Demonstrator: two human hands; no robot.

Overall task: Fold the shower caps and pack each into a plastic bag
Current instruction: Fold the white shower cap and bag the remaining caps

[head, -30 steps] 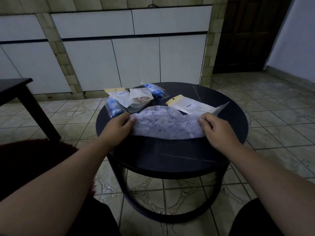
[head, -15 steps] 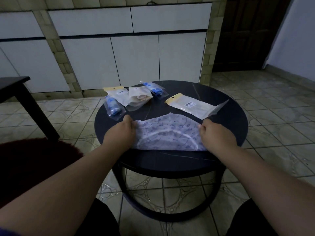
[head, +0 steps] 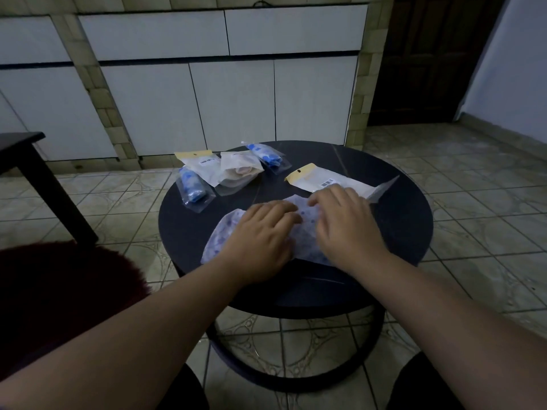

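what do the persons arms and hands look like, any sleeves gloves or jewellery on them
Both forearms are bare from the frame's edge to the wrists, with no sleeves in view. The left hand and right hand wear no gloves, and no ring, watch or bracelet shows. The dim light and some blur on the fingers hide finer detail such as nails.

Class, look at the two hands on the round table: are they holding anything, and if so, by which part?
Nothing is gripped. The left hand and right hand lie flat on the middle of the patterned shower cap, pressing it onto the table.
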